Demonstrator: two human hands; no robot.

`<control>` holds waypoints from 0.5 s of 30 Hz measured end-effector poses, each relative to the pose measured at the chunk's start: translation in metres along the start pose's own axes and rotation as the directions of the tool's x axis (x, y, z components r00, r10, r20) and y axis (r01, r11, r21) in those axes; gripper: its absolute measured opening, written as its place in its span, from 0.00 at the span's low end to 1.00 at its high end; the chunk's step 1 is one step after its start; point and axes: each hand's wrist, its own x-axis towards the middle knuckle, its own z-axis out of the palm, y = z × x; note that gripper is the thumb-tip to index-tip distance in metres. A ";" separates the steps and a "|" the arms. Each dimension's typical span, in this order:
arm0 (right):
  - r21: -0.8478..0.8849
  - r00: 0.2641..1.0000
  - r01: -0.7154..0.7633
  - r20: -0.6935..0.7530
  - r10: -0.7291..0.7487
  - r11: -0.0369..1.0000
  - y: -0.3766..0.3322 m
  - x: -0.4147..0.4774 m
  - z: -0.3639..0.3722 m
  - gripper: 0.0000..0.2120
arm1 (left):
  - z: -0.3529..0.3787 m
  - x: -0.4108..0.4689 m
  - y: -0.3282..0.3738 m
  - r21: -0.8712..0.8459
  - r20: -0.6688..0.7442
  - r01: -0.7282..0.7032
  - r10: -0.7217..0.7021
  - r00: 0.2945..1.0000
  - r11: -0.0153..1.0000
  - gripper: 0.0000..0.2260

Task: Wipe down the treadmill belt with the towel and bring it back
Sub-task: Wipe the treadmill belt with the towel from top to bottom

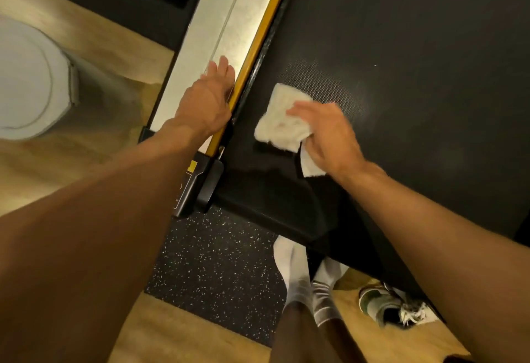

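Bare forearms filled the bottom of the shot, with two feet in white socks (298,282) planted on pale wood floor (172,331) and a loose sneaker (387,305) lying off to the right. Just ahead sat a black speckled rubber mat (218,256) under the treadmill's back corner, where a black end cap (200,185) wrapped the frame. Past that, the right hand (329,136) was gripping a white towel (282,122), fingers spread over the bunched cloth and pressing it flat onto the dark treadmill belt (415,61), close to the belt's left edge near the rear. Textured dots showed on the belt around the towel. The left hand (208,104) was open, palm down with fingers loose, resting on the silvery side rail (226,24) right beside its yellow strip (266,30). Further left, something round and whitish (28,81) sat blurry on the floor; couldn't tell what it was.
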 end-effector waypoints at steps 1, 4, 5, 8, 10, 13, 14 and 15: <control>0.008 0.996 -0.035 -0.082 0.035 0.999 0.003 0.017 -0.005 0.23 | -0.001 0.001 -0.002 0.000 0.012 -0.003 0.003 1.000 1.000 0.31; -0.185 0.993 -0.049 -0.114 0.028 0.982 0.002 0.044 -0.003 0.23 | -0.001 0.002 -0.005 0.002 0.030 -0.013 0.013 0.999 1.000 0.32; -0.204 0.998 -0.019 -0.070 0.005 0.979 -0.004 0.040 0.004 0.23 | 0.000 0.002 -0.005 0.000 0.039 -0.009 0.009 0.999 1.000 0.32; -0.077 0.975 0.181 0.143 -0.169 0.980 -0.021 0.007 0.028 0.26 | -0.001 0.004 -0.004 0.011 0.062 0.011 -0.011 0.998 1.000 0.32; 0.030 0.938 0.191 0.288 -0.192 0.981 -0.022 -0.007 0.032 0.27 | -0.001 0.005 -0.004 0.035 0.073 0.014 -0.017 0.997 0.999 0.33; 0.064 0.981 0.190 0.033 -0.193 0.980 -0.015 0.011 0.017 0.24 | 0.004 0.007 -0.005 0.044 0.063 0.012 -0.014 0.998 0.999 0.32; 0.043 0.988 0.139 -0.068 -0.136 0.989 -0.010 0.021 0.011 0.24 | 0.006 0.008 -0.006 0.029 0.052 0.022 -0.023 0.998 0.999 0.32; 0.018 0.992 0.072 -0.108 -0.070 0.997 -0.010 0.028 0.005 0.23 | 0.009 0.009 -0.007 0.014 0.042 0.030 -0.031 0.999 0.999 0.33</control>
